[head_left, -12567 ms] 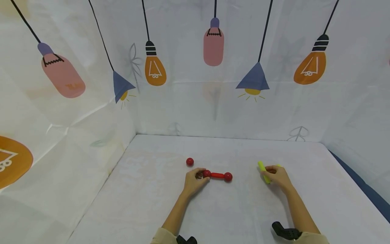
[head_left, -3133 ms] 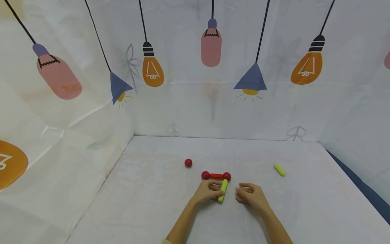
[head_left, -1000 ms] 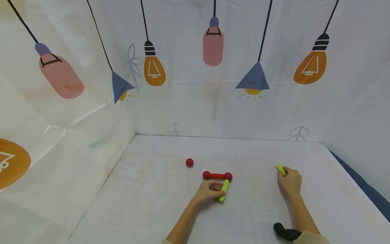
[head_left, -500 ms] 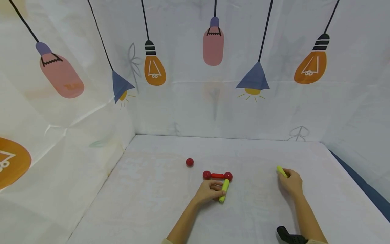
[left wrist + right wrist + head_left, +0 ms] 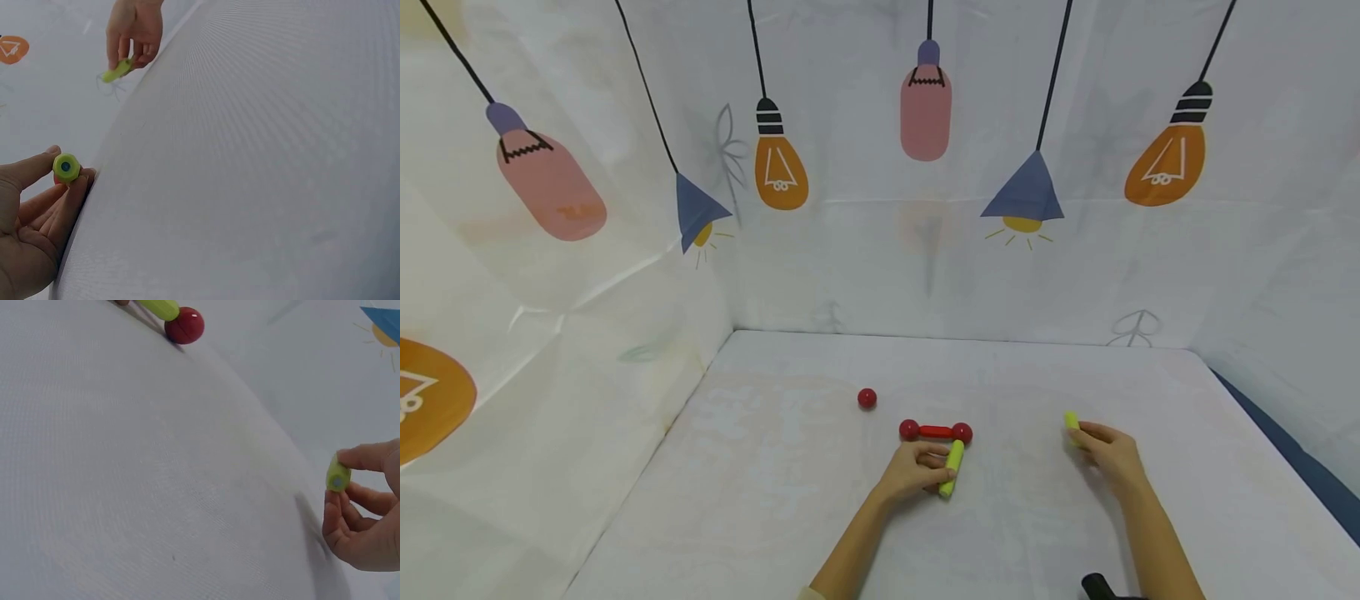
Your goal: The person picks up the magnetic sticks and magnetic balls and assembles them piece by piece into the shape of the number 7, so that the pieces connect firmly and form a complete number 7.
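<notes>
My left hand (image 5: 916, 472) pinches a yellow-green rod (image 5: 953, 468) between thumb and fingers. The rod's far end meets the right-hand ball (image 5: 962, 433) of a red piece, where a short red rod (image 5: 936, 432) links two red balls. In the left wrist view, the near end of the held rod (image 5: 66, 167) is many-sided with a dark round centre. Off to the right, my right hand (image 5: 1112, 458) pinches a second yellow-green rod (image 5: 1072, 425) by thumb and fingertips. The right wrist view shows this rod (image 5: 338, 475) end-on, apart from the table.
A loose red ball (image 5: 867, 399) sits on the white table (image 5: 760, 500), behind and left of the joined piece. White sheets printed with hanging lamps (image 5: 1022, 190) rise along the back and sides. A black strap (image 5: 1101, 587) shows near the right forearm.
The left hand first touched the left red ball, then held a rod at the right ball. The right hand, lately without a rod, has taken the second rod and shifted slightly left with it.
</notes>
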Demonstrator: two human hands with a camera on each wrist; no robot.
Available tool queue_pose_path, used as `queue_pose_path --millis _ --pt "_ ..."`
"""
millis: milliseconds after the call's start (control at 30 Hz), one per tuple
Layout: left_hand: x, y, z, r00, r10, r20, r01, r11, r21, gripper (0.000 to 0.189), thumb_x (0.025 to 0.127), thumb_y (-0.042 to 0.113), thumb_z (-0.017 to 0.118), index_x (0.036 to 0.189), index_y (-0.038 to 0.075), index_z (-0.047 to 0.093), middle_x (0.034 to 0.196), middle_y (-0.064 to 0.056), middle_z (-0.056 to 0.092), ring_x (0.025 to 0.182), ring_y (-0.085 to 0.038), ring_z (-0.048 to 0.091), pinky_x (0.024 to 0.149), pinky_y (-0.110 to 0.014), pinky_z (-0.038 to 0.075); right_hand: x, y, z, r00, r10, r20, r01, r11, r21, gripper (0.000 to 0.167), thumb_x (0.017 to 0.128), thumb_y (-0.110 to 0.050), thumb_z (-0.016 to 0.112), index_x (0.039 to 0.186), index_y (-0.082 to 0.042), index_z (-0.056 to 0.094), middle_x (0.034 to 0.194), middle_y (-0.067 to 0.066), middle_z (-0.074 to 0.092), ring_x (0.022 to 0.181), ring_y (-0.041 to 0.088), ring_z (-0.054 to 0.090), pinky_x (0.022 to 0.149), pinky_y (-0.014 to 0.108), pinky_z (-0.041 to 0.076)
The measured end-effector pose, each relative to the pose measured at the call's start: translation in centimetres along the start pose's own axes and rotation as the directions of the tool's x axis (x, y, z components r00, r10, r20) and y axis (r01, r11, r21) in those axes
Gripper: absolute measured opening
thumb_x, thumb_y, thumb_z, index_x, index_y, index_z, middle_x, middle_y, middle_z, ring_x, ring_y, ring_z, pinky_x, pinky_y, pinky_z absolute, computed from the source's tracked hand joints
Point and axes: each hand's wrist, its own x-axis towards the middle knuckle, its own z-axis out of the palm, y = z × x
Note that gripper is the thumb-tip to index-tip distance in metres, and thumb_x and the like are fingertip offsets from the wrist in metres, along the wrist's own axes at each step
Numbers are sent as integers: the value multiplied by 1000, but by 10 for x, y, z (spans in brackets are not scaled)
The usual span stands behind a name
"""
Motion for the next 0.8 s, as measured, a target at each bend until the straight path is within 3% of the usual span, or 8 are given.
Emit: queue_pose_path --millis 267,500,800 --pt "3 -4 0 1000 -14 -1 14 1000 2 32 80 4 70 109 -8 63 93 -14 67 83 -17 62 64 -26 54 -11 2 12 993 -37 109 22 990 138 61 90 -15 61 131 22 35 87 -9 63 77 1 61 73 18 50" --pt "18 -31 3 1000 -12 -17 12 1000 5 31 79 6 72 109 -2 66 92 -9 68 81 -15 63 62 -26 54 -19 3 19 984 -42 175 15 988 153 67 92 -17 60 137 19 25 95 -5 64 84 6 66 79 14 47" --pt "20 -34 3 1000 3 -12 -3 1000 -3 32 77 6 74 107 -3 66 90 -9 68 80 -14 63 62 -27 55 -25 6 32 979 -30 204 -13 977 211 68 91 -10 58 141 15 20 96 0 65 81 11 68 78 18 49"
